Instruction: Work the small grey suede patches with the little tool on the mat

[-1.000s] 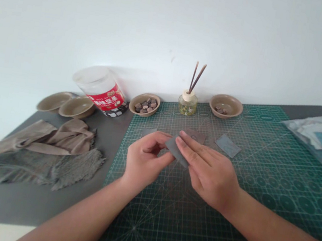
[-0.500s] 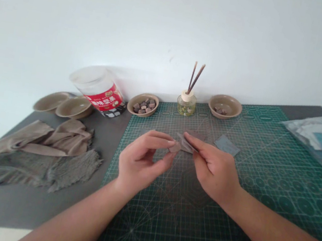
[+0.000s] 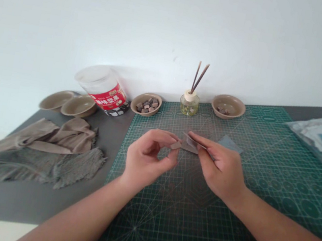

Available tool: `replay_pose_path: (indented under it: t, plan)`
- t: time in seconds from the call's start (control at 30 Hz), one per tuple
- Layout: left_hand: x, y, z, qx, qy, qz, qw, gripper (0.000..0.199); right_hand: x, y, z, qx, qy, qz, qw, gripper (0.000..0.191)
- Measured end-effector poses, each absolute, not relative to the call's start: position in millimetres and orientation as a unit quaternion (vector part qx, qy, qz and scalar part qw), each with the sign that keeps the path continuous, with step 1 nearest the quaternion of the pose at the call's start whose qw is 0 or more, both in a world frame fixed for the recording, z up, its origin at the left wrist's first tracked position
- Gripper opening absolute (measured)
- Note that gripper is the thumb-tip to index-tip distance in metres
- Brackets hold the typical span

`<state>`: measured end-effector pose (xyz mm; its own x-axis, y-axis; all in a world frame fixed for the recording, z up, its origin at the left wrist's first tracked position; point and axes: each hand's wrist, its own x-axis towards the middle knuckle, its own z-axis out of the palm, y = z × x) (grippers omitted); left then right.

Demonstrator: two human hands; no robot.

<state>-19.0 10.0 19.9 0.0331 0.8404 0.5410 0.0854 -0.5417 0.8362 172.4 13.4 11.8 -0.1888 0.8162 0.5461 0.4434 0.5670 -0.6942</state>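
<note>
Has drawn grey sheet (image 3: 194, 141) off small block (image 3: 176, 145); grips sheet in right hand (image 3: 224, 169), just right of block pinched in left hand (image 3: 145, 159)

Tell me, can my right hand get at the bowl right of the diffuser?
Probably yes: the bowl is open-topped, with only the mat and a flat blue-grey square between, though the right hand is holding a grey sheet.

Hands (image 3: 152, 155) (image 3: 222, 167): two
Bowls (image 3: 55, 102) (image 3: 79, 107) (image 3: 149, 114) (image 3: 234, 107): four
Jar (image 3: 109, 98): one
Diffuser bottle (image 3: 189, 106): one
Sticks (image 3: 196, 77) (image 3: 200, 79): two
Cutting mat (image 3: 192, 231): one
Plastic bag (image 3: 318, 131): one
Cloths (image 3: 74, 135) (image 3: 80, 167): two, one brown, one grey
Small blocks (image 3: 176, 145) (image 3: 148, 104) (image 3: 222, 111): one between fingertips, others in two bowls, probably over ten altogether
Sheets (image 3: 196, 142) (image 3: 230, 143): at least two
Counter (image 3: 13, 205): one
</note>
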Motion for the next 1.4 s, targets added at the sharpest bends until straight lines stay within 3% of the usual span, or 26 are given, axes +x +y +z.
replay_pose_path:
  t: [0.37,0.63,0.8,1.0,1.4]
  plan:
    - [-22.1,12.1,15.5,0.666,0.329,0.600,0.299,0.031,172.9,12.4,13.5,-0.420,-0.752,0.185,0.473,0.041]
    - [-18.3,12.7,15.3,0.624,0.411,0.556,0.364,0.024,173.7,11.4,14.6,-0.425,-0.754,0.139,0.482,0.047]
    - [-23.0,15.1,12.3,0.680,0.486,0.479,0.268,0.007,165.9,4.5,15.1,-0.343,-0.827,0.071,0.440,0.054]
    - [-22.8,14.6,10.7,0.658,0.497,0.494,0.276,0.007,164.2,7.4,13.6,-0.331,-0.848,0.044,0.412,0.044]
    - [-22.0,14.7,10.6,0.646,0.491,0.508,0.290,0.012,166.5,10.7,12.8,-0.318,-0.856,0.019,0.407,0.043]
